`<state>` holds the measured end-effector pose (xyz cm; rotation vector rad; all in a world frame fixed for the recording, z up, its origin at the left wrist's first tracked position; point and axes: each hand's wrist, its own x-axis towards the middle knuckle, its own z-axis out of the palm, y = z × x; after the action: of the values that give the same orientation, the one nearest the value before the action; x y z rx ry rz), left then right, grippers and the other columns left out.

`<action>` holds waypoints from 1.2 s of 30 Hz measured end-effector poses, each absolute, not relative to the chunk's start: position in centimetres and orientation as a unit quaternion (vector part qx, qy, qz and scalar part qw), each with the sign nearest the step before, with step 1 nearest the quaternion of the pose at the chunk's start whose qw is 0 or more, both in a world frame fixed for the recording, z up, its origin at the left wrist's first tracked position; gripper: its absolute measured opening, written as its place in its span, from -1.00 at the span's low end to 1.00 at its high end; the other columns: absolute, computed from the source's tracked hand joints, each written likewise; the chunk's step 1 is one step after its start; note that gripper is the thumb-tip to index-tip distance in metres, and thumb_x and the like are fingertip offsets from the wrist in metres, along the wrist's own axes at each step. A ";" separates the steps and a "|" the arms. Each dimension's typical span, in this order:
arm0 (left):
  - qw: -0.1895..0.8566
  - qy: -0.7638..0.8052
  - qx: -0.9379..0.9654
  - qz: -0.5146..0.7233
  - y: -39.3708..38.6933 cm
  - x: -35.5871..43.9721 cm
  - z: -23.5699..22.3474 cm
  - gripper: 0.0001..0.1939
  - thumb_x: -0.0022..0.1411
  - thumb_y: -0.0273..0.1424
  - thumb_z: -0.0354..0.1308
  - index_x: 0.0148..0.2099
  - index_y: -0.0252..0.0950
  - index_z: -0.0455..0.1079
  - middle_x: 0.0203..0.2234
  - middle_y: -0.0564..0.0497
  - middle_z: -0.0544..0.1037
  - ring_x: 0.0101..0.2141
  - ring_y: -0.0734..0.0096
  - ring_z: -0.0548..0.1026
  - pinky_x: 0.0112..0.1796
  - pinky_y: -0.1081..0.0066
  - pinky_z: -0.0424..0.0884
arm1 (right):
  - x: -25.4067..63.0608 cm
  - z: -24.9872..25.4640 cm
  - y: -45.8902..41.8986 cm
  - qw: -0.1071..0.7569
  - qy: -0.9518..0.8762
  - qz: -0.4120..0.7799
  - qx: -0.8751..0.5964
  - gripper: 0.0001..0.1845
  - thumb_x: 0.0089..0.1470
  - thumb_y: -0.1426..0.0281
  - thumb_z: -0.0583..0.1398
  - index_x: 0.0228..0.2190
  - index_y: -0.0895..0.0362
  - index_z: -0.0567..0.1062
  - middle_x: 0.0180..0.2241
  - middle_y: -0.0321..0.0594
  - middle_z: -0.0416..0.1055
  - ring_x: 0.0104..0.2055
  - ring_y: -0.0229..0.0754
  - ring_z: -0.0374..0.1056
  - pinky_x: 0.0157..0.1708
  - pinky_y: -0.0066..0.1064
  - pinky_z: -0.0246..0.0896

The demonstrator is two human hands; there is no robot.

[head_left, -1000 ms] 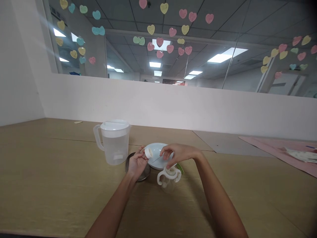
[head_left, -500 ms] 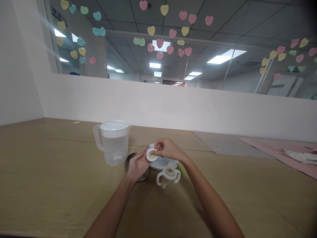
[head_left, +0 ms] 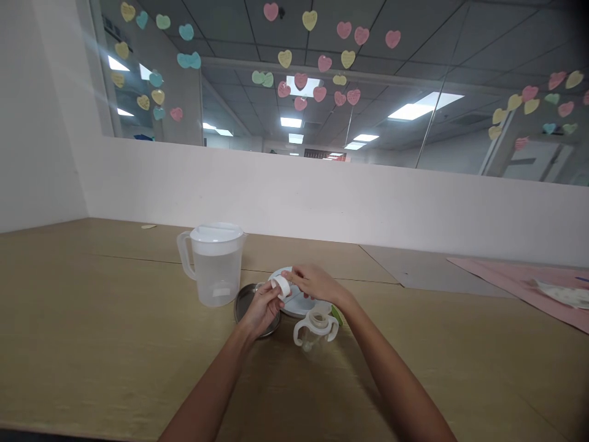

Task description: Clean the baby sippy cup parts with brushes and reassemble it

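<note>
Between the thumb and fingers of my left hand (head_left: pixel 261 310) is a white bottle collar (head_left: pixel 281 286), a ring turned partly on its side. My right hand (head_left: pixel 315 283) is bent over the collar's right side, its fingertips closed against it; whether they pinch a smaller part there I cannot make out. Just below the hands stands a clear baby bottle (head_left: pixel 315 337) with white side handles and an uncovered mouth. Under and behind the hands lies a pale blue plate (head_left: pixel 299 304). A round metal dish (head_left: pixel 243 301) is partly hidden by my left hand.
A lidded, translucent pitcher (head_left: pixel 216 270) holding liquid stands to the left of the dish. A green item (head_left: pixel 337 315) pokes out beside the bottle. Far right, a clear packet (head_left: pixel 564 294) lies on a pink sheet (head_left: pixel 497 273). A white wall (head_left: pixel 294 196) closes off the table's back.
The collar has tipped from facing me to nearly edge-on. My left fingers have curled round it, and my right fingers have moved to its right side. The camera view has shifted slightly.
</note>
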<state>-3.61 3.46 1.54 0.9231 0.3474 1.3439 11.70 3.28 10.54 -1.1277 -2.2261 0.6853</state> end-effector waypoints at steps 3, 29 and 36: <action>0.671 0.150 0.416 0.595 3.7 -3.6 1.4 -0.80 0.00 -0.53 0.22 -0.24 -0.40 0.44 -0.43 -0.06 0.54 -0.44 0.43 0.48 -0.50 0.54 0.33 | 11.3 10.1 3.5 0.240 -0.834 0.289 -0.405 -0.47 0.06 -0.03 0.00 -0.61 0.16 0.33 -0.74 -0.36 0.22 -0.70 -0.37 0.16 -0.68 -0.54 0.02; 0.733 0.092 0.393 0.548 3.4 -4.9 1.1 -0.77 0.01 -0.39 0.23 -0.24 -0.37 0.41 -0.43 -0.04 0.55 -0.39 0.33 0.52 -0.27 0.37 0.42 | 9.5 10.1 2.7 0.356 -0.716 0.516 -0.307 -0.53 -0.04 0.01 0.11 -0.67 0.12 0.18 -0.76 -0.50 -0.03 -0.76 -0.46 -0.16 -0.75 -0.53 -0.27; 0.715 0.081 0.362 0.593 3.9 -4.1 1.6 -0.79 0.13 -0.46 0.12 -0.14 -0.32 0.38 -0.14 -0.06 0.51 -0.09 0.28 0.44 -0.01 0.21 0.31 | 10.4 9.8 3.9 0.357 -0.832 0.098 -0.413 -0.56 0.12 0.16 0.01 -0.66 0.16 0.26 -0.66 -0.37 0.19 -0.58 -0.37 0.08 -0.54 -0.50 -0.10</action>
<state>-4.08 3.93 1.59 0.8007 0.1793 1.3139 10.38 3.93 9.80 -1.0655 -2.1489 0.2523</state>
